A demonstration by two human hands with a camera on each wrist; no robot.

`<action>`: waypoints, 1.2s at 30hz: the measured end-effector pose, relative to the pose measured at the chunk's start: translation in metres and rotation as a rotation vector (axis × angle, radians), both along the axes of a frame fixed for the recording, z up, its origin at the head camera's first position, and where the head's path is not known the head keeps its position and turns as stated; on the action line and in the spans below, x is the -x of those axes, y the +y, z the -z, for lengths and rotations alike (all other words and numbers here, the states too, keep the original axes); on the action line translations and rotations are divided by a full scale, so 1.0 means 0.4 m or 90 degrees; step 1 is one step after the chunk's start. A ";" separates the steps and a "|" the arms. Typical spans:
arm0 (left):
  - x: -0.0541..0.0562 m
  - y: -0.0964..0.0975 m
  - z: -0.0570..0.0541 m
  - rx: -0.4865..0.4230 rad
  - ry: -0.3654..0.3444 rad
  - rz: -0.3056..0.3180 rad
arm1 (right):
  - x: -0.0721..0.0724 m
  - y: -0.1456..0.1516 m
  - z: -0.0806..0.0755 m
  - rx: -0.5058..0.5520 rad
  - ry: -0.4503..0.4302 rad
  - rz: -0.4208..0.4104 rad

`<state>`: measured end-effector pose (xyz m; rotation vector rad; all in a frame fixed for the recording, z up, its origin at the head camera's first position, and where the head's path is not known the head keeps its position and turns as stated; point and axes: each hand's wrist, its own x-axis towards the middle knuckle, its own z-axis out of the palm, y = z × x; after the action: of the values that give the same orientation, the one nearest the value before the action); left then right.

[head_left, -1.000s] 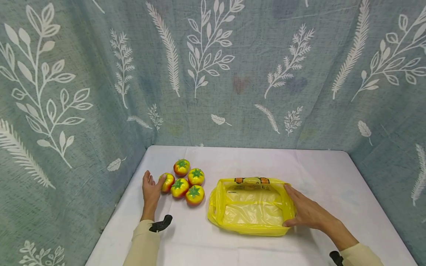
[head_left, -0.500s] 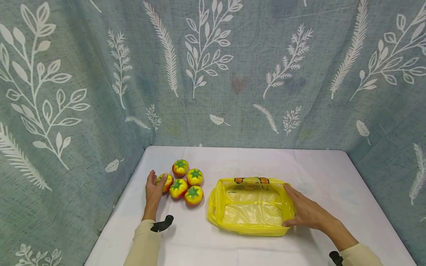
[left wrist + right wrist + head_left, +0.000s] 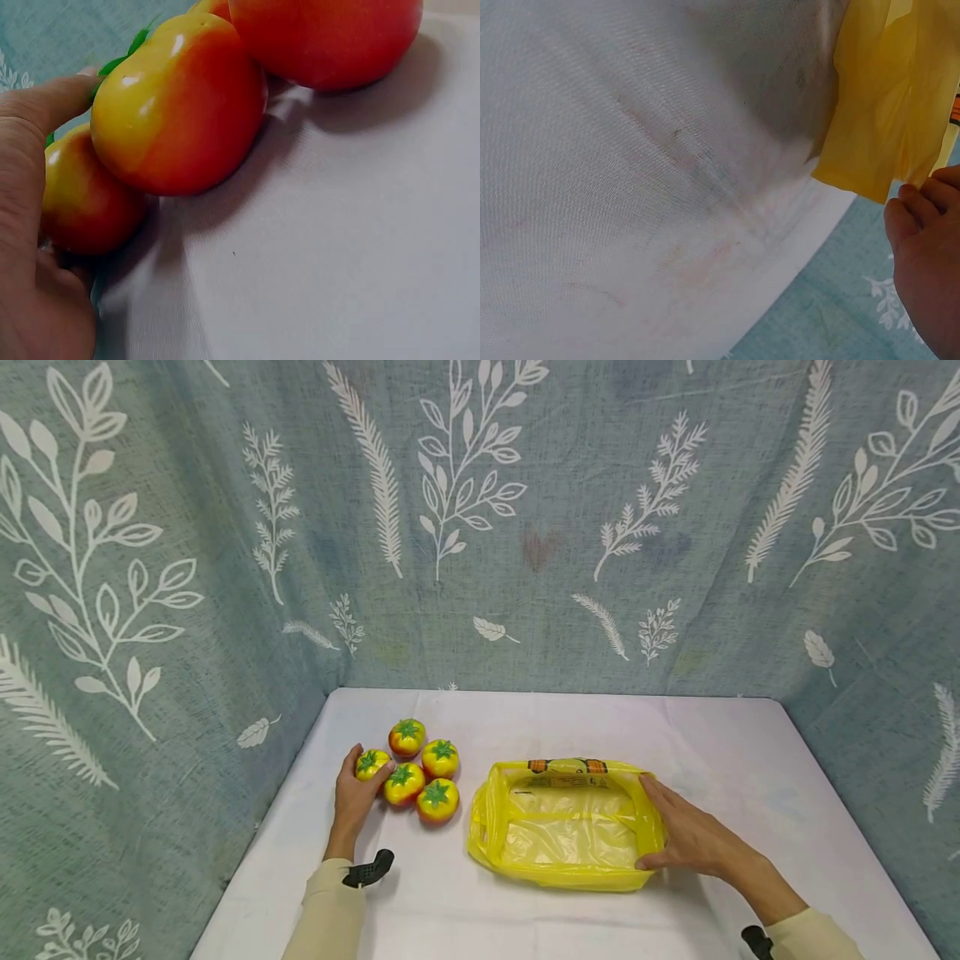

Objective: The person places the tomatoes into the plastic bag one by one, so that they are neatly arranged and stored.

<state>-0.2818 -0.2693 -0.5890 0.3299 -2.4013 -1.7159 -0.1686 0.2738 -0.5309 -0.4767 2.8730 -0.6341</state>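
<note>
Several glossy yellow-and-red tomatoes with green leafy tops lie grouped on the left of the table. My left hand (image 3: 357, 793) holds the leftmost tomato (image 3: 371, 764) between thumb and fingers; the left wrist view shows this tomato (image 3: 94, 195) partly behind the thumb. Right beside the thumb sits another tomato (image 3: 404, 785), also large in the left wrist view. A yellow plastic bag (image 3: 487, 827) lies with its mouth spread wide, its pale inside showing. At its right side my right hand (image 3: 693, 835) grips the rim, fingers at the back corner and thumb at the front.
Three more tomatoes stand close by: one at the back (image 3: 407, 738), one to the right (image 3: 440, 759) and one in front (image 3: 437, 801). A white cloth covers the table (image 3: 570, 922). Patterned blue-green curtain (image 3: 525, 635) hangs behind and at both sides.
My left hand has moved slightly right and its fingers have closed around the leftmost tomato, whose green top now shows more. The right hand and the bag have stayed still.
</note>
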 end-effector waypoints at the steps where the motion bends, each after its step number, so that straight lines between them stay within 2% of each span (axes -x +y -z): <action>1: -0.002 0.000 0.001 0.009 -0.004 0.002 | 0.000 0.000 0.000 -0.001 0.000 -0.001; 11: -0.018 -0.007 0.005 0.043 -0.006 0.015 | 0.000 0.001 -0.002 0.000 -0.001 -0.006; 25: -0.017 -0.018 0.000 0.046 0.010 -0.022 | 0.001 0.000 -0.003 0.003 -0.006 -0.002; 31: -0.013 -0.014 -0.022 0.042 0.027 -0.026 | 0.000 0.001 -0.002 0.001 -0.004 -0.001; 36: -0.010 0.001 -0.055 0.027 0.036 -0.015 | 0.001 0.002 -0.004 0.005 -0.003 -0.003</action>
<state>-0.2778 -0.2691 -0.5672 0.2971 -2.3807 -1.6388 -0.1688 0.2746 -0.5295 -0.4835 2.8654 -0.6441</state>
